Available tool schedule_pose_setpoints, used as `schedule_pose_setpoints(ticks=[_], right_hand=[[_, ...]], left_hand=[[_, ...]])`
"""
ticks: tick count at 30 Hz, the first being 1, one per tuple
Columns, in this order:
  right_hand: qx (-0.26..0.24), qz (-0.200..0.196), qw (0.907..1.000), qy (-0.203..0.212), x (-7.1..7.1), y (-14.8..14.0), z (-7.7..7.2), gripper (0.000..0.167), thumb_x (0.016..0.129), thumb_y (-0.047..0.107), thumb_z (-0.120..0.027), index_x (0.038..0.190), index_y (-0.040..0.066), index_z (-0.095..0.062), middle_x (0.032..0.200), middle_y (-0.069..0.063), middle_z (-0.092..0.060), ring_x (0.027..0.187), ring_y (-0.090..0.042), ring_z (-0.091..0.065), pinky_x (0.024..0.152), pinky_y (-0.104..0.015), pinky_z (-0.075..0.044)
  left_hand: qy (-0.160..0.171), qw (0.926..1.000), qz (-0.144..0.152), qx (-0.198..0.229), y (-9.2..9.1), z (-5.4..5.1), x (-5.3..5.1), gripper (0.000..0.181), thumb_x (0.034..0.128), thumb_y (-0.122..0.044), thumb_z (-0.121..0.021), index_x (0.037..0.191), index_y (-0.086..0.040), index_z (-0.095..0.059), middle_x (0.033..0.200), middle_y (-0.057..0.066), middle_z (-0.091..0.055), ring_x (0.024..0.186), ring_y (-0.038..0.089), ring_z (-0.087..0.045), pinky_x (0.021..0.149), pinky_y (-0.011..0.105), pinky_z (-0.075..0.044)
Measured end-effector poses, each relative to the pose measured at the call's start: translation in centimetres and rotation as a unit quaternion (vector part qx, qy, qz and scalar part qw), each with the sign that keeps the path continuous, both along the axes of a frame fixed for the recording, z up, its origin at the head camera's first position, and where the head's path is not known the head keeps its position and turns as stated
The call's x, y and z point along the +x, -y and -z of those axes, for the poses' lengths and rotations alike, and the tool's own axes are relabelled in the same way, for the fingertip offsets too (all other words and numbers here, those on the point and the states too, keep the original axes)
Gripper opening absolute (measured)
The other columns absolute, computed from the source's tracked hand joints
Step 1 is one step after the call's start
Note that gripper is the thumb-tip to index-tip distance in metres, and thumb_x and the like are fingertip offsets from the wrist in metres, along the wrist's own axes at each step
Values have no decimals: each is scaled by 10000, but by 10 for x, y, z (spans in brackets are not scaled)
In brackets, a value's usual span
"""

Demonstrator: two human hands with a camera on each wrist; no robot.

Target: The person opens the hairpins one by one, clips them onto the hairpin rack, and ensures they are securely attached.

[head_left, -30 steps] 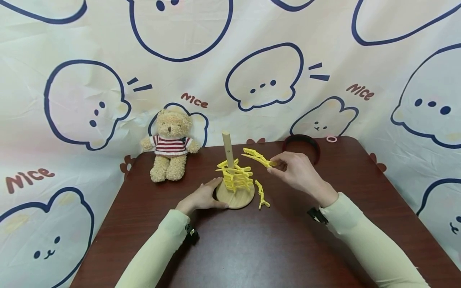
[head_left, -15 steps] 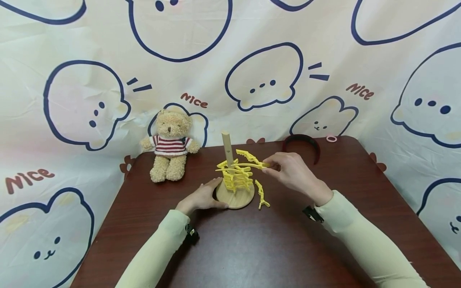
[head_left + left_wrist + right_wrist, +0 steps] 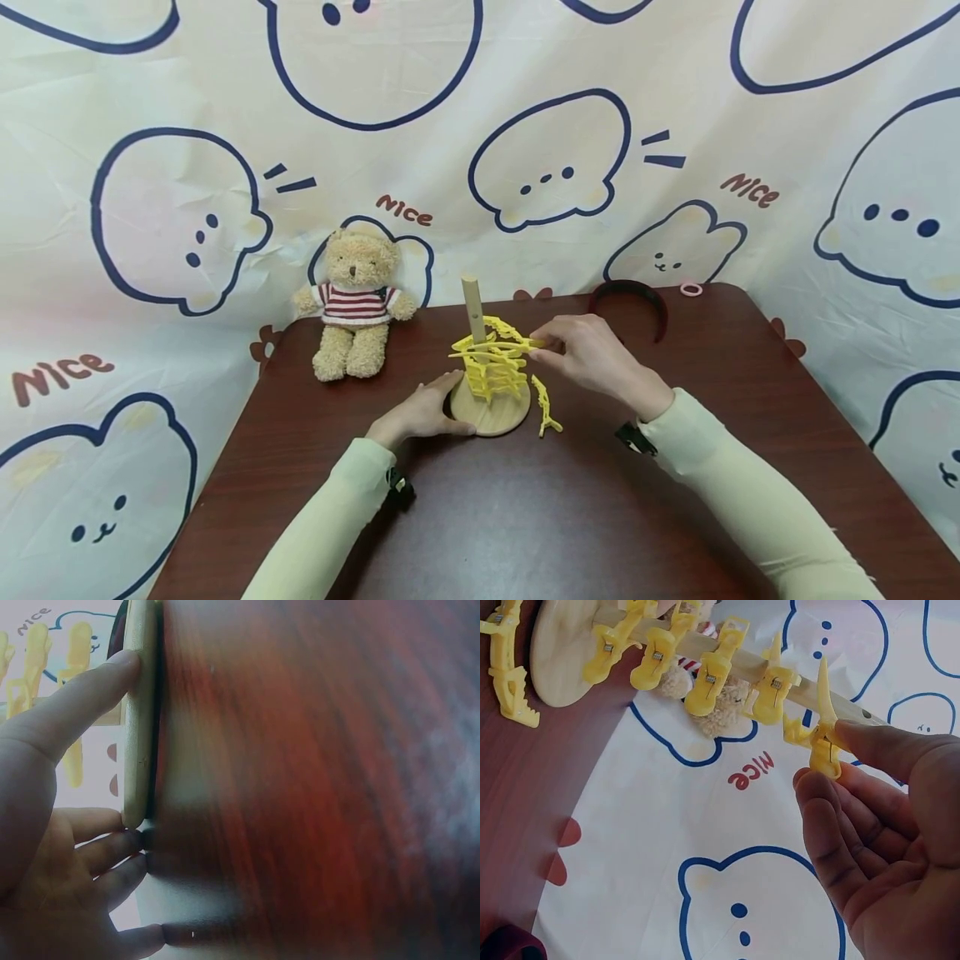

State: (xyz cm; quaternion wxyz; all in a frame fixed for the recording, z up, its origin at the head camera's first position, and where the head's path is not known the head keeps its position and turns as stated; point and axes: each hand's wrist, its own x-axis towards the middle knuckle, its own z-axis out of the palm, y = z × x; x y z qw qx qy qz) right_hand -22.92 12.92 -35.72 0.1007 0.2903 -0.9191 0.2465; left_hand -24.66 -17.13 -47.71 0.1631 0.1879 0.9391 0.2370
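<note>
A wooden stand has a round base (image 3: 491, 422) and an upright post (image 3: 472, 300). Several yellow alligator hair clips (image 3: 712, 679) are clamped one above another along the post. My left hand (image 3: 422, 412) grips the base's left side, with the thumb (image 3: 75, 705) on its rim and the other fingers around the far edge. My right hand (image 3: 596, 360) pinches the handle end of another yellow alligator hair clip (image 3: 825, 750) between thumb and fingers. That clip's prongs are spread at the post, above the row; whether they touch it I cannot tell.
One loose yellow hair clip (image 3: 544, 406) lies on the dark wooden table (image 3: 510, 517), right of the base. A teddy bear (image 3: 354, 304) in a striped shirt sits at the back left. Behind the right hand are a dark headband (image 3: 633, 287) and a pink ring (image 3: 691, 289).
My right hand has moved left, bringing the spread clip from beside the stand to the post. The left hand has stayed on the base.
</note>
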Motion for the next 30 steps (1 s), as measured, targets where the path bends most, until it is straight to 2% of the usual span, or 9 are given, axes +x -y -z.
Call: schedule_pose_setpoints(ticks=[4, 14, 30], right_hand=[[14, -33, 10000, 40, -2, 6, 0, 218, 894, 256, -764, 1079, 140, -767, 960, 2, -752, 823, -128, -661, 736, -319, -568], [139, -225, 9994, -244, -9, 17, -1, 216, 885, 260, -774, 1054, 125, -778, 908, 3, -753, 769, -106, -652, 694, -282, -562], [234, -293, 9989, -268, -13, 24, -3, 225, 902, 256, -756, 1068, 105, -772, 910, -17, -752, 798, -162, -693, 703, -306, -567]], left_hand=[[19, 10000, -13, -18, 1, 1, 0, 1083, 793, -523, -801, 1605, -119, -209, 1648, 151, -261, 1537, 319, -227, 1231, 605, -151], [-11, 10000, -23, -43, 0, 0, 0, 1073, 794, -513, -804, 1600, -112, -221, 1642, 157, -274, 1531, 322, -244, 1228, 611, -156], [81, 9999, -98, -42, -1, 0, 0, 1074, 796, -522, -799, 1604, -125, -212, 1650, 145, -258, 1534, 325, -237, 1231, 608, -146]])
